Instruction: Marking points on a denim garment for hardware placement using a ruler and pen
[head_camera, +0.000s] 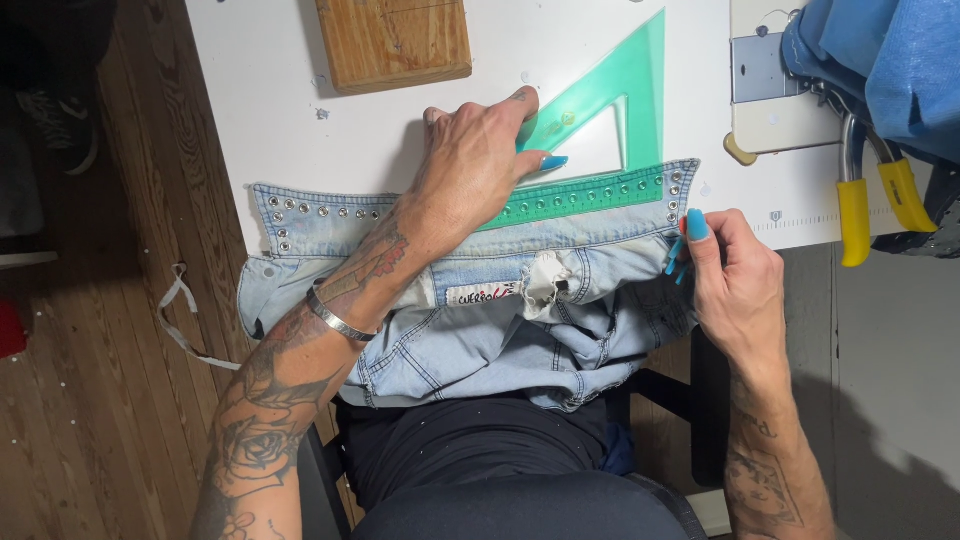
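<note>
A light blue denim jacket lies over the near edge of the white table, its studded collar spread flat. A green see-through set square rests on the collar's right half. My left hand presses flat on the set square and the collar. My right hand pinches the collar's right end between thumb and fingertips, beside a column of metal studs.
A wooden block sits at the table's far side. A white sewing machine with blue cloth stands at the right, yellow-handled pliers next to it. A white strap lies on the wooden floor at left.
</note>
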